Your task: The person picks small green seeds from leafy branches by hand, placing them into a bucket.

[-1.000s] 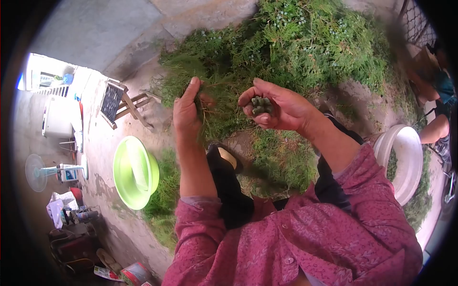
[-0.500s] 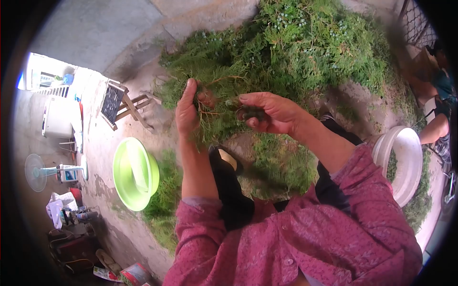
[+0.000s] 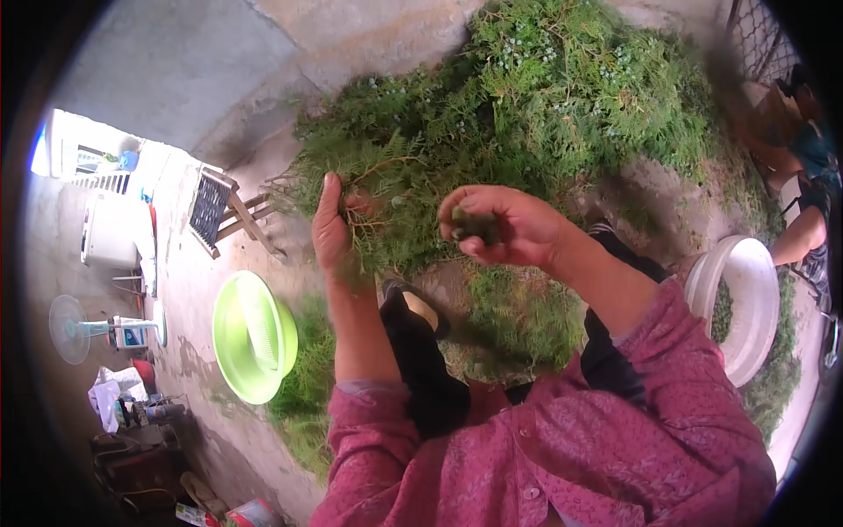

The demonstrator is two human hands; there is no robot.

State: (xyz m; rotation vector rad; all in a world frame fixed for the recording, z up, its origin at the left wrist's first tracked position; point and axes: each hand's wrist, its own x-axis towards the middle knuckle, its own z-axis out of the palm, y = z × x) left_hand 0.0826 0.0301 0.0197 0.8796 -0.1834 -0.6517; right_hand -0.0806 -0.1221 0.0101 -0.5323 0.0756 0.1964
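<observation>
My left hand (image 3: 336, 230) is closed round a leafy green branch (image 3: 382, 180), thumb up, with the sprays spreading to its right. A short gap to the right, my right hand (image 3: 505, 227) curls round a small clump of dark green berries (image 3: 475, 228), its palm side partly in view. Beyond both hands lies a big heap of green branches (image 3: 562, 97) with pale bluish berries on it. More cut greenery (image 3: 518, 307) covers the floor between my legs.
A light green basin (image 3: 241, 338) is on the left, beside more sprigs. At the right stands a white bucket (image 3: 760, 307) with green bits inside. A low wooden stool (image 3: 224, 211), a fan (image 3: 70, 329) and a seated person's arm (image 3: 801, 239) are around.
My right hand has moved slightly right and down, and its fingers have curled further round the berries. My left hand has shifted a little left and down with the branch.
</observation>
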